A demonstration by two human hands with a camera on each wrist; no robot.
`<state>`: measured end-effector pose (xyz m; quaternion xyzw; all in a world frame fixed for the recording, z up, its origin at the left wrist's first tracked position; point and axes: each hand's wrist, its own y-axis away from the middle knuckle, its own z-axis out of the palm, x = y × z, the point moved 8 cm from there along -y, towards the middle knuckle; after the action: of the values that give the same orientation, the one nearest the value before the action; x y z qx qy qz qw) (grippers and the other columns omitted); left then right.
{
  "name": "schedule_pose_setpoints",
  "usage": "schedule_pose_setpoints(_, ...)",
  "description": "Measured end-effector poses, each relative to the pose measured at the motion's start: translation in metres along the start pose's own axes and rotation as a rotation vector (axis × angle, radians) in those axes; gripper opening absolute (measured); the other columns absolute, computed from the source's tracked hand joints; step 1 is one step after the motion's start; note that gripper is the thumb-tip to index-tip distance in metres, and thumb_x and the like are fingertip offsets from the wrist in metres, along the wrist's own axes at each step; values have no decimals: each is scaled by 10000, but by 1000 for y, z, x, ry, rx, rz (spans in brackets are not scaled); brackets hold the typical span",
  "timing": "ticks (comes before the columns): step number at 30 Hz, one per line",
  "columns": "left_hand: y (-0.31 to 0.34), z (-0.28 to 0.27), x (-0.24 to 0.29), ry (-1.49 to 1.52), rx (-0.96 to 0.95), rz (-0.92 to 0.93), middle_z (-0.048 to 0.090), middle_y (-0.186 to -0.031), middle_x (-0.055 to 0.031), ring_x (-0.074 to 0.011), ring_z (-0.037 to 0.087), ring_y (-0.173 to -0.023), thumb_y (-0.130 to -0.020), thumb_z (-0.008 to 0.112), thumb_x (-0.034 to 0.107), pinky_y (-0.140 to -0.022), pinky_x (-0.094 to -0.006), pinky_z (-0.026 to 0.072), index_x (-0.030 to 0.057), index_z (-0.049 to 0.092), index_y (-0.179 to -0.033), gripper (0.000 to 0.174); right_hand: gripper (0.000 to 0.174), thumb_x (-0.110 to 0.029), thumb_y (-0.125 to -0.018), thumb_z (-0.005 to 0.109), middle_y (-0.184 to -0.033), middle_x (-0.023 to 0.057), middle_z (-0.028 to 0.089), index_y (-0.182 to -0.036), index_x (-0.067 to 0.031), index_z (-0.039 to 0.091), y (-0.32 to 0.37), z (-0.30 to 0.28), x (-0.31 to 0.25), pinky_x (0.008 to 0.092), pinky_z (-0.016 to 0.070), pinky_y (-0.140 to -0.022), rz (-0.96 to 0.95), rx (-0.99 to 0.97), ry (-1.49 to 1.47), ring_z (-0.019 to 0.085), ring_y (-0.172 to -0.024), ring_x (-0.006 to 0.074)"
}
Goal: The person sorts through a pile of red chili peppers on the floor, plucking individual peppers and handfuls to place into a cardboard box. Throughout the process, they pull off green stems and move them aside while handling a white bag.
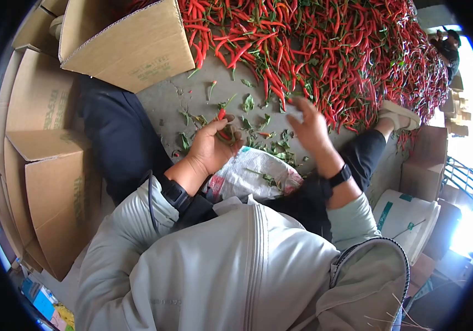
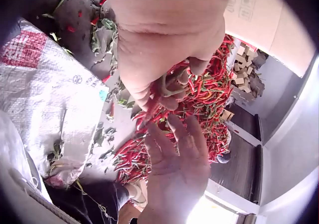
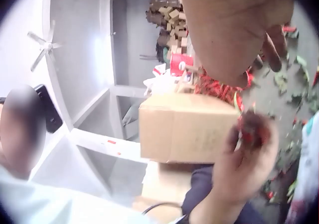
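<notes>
Head view: left hand (image 1: 212, 144) round at least one chilli (image 1: 221, 114); right hand (image 1: 312, 129), fingers loosely extended, near one chilli heap (image 1: 352, 60)

Blur and cropping
We find the right hand (image 1: 312, 131) blurred, the left hand's (image 1: 209, 150) chillies (image 1: 222, 114) partly hidden, the chilli pile (image 1: 352, 60) cut off above.

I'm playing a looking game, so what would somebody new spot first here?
The huge heap of red chillies spread across the floor would probably jump out first. Next might be the big open cardboard box beside it, and the white sack between the person's legs.
</notes>
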<state>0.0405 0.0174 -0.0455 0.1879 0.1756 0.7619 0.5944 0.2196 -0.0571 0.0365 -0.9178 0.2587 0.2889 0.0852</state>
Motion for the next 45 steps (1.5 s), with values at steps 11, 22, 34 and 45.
schedule_pose_setpoints(11, -2, -14, 8, -122, 119, 57, 427, -590, 2, -124, 389, -508, -847, 524, 155, -501, -262, 314, 63, 534, -879, 98, 289, -199, -750, 601, -1033, 114, 572, -993, -46, 571, -123, 8, -26, 371, 407, -850, -267, 166, 146, 508, -978, 307)
schedule_pose_setpoints(22, 1, 0, 19, -191, 68, 103, 440, -609, 8, -99, 408, -539, -854, 519, 128, -527, -242, 342, 57, 522, -879, 75, 290, -237, -771, 518, -1041, 72, 583, -1014, -84, 557, -196, 55, -36, 429, 371, -854, 90, 38, 696, 475, -1056, 239)
schedule_pose_setpoints(34, 3, -14, 19, -320, 103, 160, 484, -609, 0, -108, 442, -525, -857, 507, 117, -515, -242, 356, 49, 530, -885, 78, 326, -309, -703, 626, -1082, 73, 535, -991, -157, 607, -135, 51, -1, 456, 365, -909, 137, -237, 596, 438, -1122, 245)
schedule_pose_setpoints(45, -4, -22, 25, -438, 97, 231, 488, -606, -15, -121, 445, -501, -838, 524, 126, -482, -263, 352, 52, 525, -857, 76, 250, -258, -684, 699, -745, 113, 613, -845, -79, 634, -55, 15, 1, 325, 459, -640, 17, -61, -34, 594, -710, 191)
